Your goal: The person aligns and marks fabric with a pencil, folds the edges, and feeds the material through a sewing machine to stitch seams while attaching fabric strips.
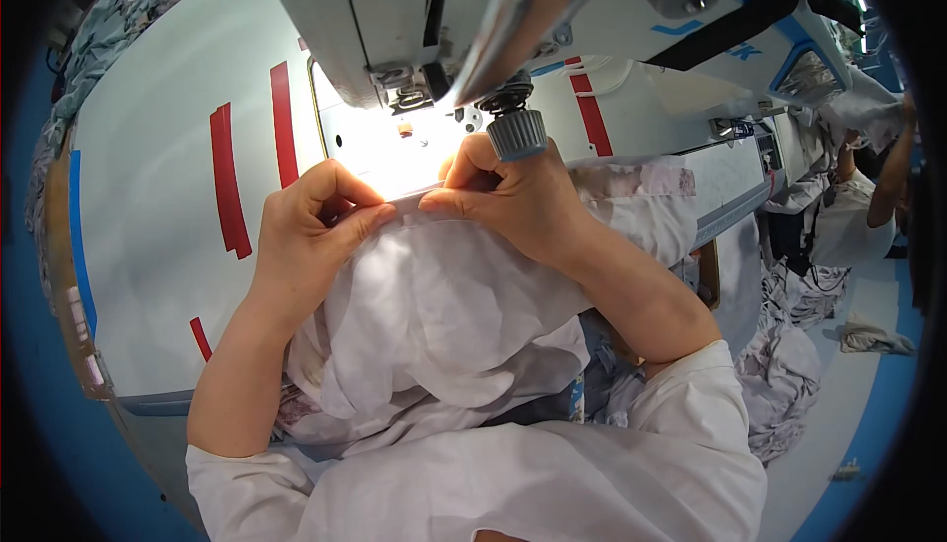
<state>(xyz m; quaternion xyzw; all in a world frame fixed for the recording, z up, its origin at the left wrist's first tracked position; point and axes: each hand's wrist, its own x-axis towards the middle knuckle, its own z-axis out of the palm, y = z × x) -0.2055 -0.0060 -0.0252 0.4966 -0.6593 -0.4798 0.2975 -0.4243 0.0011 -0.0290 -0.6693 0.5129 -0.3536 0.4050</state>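
Two hands on one piece of white fabric (444,295), which is bunched up between them and spills back over the table edge toward the person's lap. Its front edge sits right under the lit needle area, just ahead of the fingertips, so my read is it's held that way to keep the hem flat and lined up where the light hits.

Left hand (311,231) is closed down narrow, thumb and forefinger pinching a fold of the cloth at its left corner, other fingers curled in. Right hand (518,202) does the same on the other side, thumb pressed against the edge, knuckles up, almost touching the grey knurled knob (516,133) that hangs just above it. Both are gripping, not splayed flat. Looks like they're pulling the edge taut between them, though I can't see the needle itself through the glare.

Directly beyond the hands is the sewing machine head (395,19), white with blue trim. Out past the left hand the white table (148,246) has red tape strips (227,182) stuck on it, probably guide marks. Off beyond the right forearm there are heaps of more pale cloth (789,374) on the floor, and another person (868,207) working further back.
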